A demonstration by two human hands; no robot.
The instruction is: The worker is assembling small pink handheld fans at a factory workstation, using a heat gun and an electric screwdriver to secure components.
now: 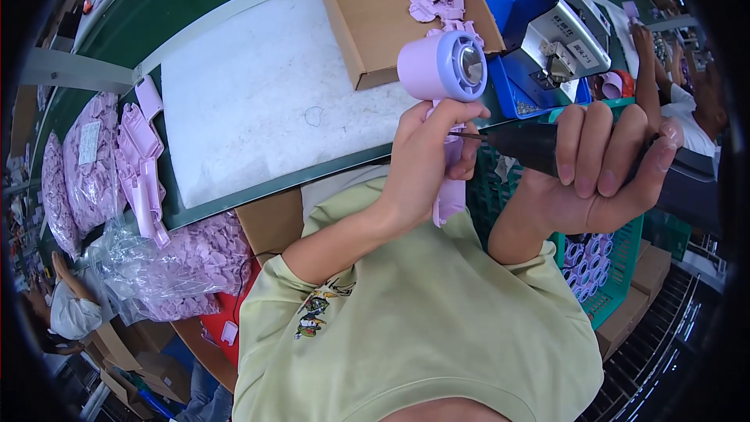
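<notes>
My left hand (pixel 422 160) is closed round the handle of what looks like a lilac handheld fan (pixel 426 69). Its round head points up and to the right, with a violet ring and a shiny domed centre. The lower end of its handle shows below my fingers. In my right hand (pixel 605 164), fingers wrapped round it, is a black electric screwdriver (pixel 522 145) lying nearly level. Its thin bit points left and reaches the handle just under the head, between my left fingers. Whether the tip sits in a screw cannot be made out.
A white mat (pixel 250 101) covers the bench. Beyond are a cardboard box (pixel 363 31) of lilac parts and a metal screw feeder (pixel 558 39) by a blue tray (pixel 508 98). Lilac shells (pixel 141 164) and bagged parts (pixel 187 266) lie left; a green crate (pixel 625 266) stands right. Other people work nearby.
</notes>
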